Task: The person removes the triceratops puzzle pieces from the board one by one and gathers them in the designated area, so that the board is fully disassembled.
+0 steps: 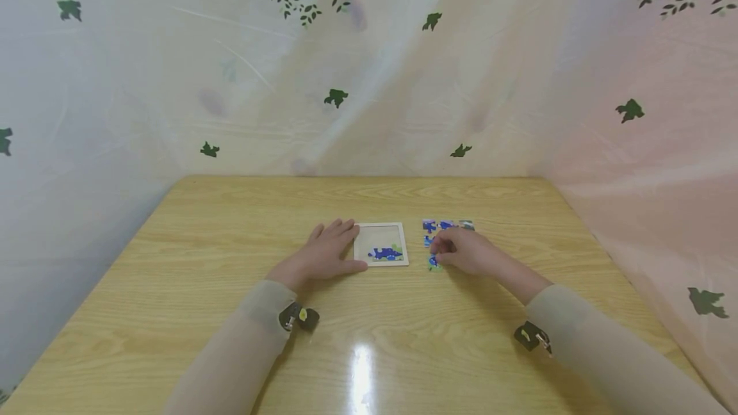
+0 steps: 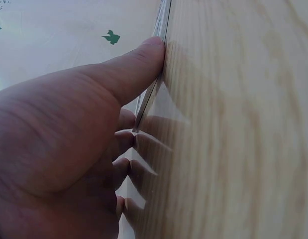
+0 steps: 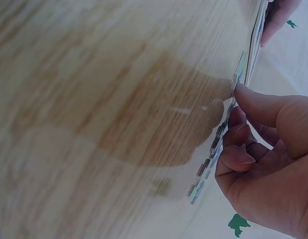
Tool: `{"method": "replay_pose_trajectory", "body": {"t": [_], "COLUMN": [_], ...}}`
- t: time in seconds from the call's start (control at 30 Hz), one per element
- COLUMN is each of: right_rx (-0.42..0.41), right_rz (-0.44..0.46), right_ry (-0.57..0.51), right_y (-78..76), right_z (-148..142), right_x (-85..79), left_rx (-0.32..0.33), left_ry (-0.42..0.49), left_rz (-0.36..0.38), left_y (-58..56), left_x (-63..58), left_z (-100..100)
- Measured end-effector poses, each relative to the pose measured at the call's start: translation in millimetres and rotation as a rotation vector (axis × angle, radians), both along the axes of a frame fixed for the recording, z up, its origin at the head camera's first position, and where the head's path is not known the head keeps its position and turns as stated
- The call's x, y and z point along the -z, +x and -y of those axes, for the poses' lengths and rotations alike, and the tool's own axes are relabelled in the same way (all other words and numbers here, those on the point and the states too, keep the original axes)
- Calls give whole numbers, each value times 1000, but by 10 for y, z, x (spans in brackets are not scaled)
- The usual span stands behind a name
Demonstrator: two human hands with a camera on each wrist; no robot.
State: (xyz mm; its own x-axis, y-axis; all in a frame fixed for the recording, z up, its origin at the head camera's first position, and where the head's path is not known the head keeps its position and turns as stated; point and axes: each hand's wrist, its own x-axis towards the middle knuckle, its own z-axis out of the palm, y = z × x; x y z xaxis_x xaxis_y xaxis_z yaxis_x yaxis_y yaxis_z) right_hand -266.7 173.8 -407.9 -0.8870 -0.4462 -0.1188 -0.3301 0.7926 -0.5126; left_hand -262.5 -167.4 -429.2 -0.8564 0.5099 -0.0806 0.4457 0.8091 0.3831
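A white square puzzle frame (image 1: pixel 405 245) lies on the table, with joined blue and green jigsaw pieces (image 1: pixel 386 253) along its lower right inside. My left hand (image 1: pixel 328 253) rests at the frame's left side, fingers extended and thumb (image 2: pixel 144 55) at its near corner. To the right of the frame, my right hand (image 1: pixel 469 252) is bent over loose puzzle pieces (image 1: pixel 429 225). Its thumb and index finger pinch a blue and green puzzle piece (image 1: pixel 434 262) low at the tabletop. In the right wrist view this puzzle piece (image 3: pixel 240 68) shows edge-on at the thumb tip; the hand hides some loose pieces.
The glossy wooden table (image 1: pixel 230 210) ends at a pale curtain (image 1: pixel 380 127) printed with leaves, which hangs behind it and on both sides. Each wrist carries a small dark camera, such as the left camera (image 1: pixel 298 317). More loose pieces (image 1: pixel 466 224) lie beyond the right hand.
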Motion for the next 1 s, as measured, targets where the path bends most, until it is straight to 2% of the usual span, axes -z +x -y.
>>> {"method": "replay_pose_trajectory", "body": {"t": [0.43,0.77,1.0], "right_rx": [9,-12,-34], "right_rz": [17,7,-5], "right_ry": [0,-8,-67], "right_y": [6,12,5], "right_z": [-6,-12,-20], "right_x": [-2,-16,-61], "left_rx": [3,5,1], "left_ry": [2,13,13], "left_rz": [3,2,7], "left_y": [26,3,1], "left_x": [-37,-8,-1], "left_z": [-14,-2,4]}}
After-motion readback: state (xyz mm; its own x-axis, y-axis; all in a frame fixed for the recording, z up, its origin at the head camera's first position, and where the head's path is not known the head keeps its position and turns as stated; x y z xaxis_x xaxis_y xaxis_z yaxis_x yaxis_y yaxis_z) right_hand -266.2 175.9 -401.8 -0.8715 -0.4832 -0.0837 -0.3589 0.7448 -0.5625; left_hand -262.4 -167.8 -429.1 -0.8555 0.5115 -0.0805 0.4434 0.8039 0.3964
